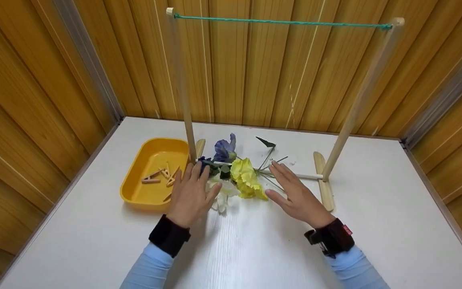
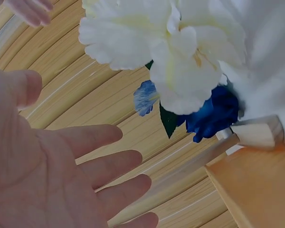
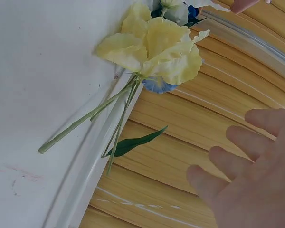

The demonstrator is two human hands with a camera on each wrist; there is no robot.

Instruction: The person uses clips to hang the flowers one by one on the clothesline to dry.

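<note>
My left hand and right hand hover with fingers spread, holding nothing, flanking the flowers lying mid-worktop at the rack's foot. Pegs wait in the yellow tray, left.

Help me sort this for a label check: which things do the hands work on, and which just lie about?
In hand:
left hand over white flower
right hand by yellow flower
purple flower

Lying about:
yellow tray of clothespins
wooden rack with green cord
</note>
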